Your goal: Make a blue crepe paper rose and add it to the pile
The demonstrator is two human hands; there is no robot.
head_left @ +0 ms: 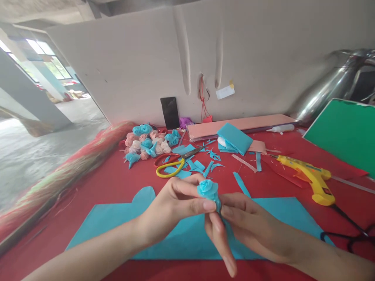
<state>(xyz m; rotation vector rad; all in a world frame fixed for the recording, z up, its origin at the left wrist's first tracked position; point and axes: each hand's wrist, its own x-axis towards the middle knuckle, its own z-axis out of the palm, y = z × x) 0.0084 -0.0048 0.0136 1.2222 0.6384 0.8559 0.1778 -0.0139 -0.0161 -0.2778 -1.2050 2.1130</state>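
Between both hands is a small blue paper rose point(208, 189), its rolled petals facing up. My left hand point(178, 201) pinches it below the bloom with thumb and fingers. On the other side, my right hand point(249, 224) closes its thumb and fingers on the flower's lower end, where a strip of blue paper hangs down. Under the hands lies a large sheet of blue crepe paper point(111, 222). Scissors point(172, 168) with one yellow and one red handle rest beyond the left hand, among blue paper scraps point(199, 165).
Finished paper roses point(146, 144) in blue, pink and white are heaped at the back left. A yellow glue gun point(307, 173) lies to the right with its black cord. Folded blue paper point(235, 138), a black phone point(170, 113) and a green board point(342, 136) stand farther back.
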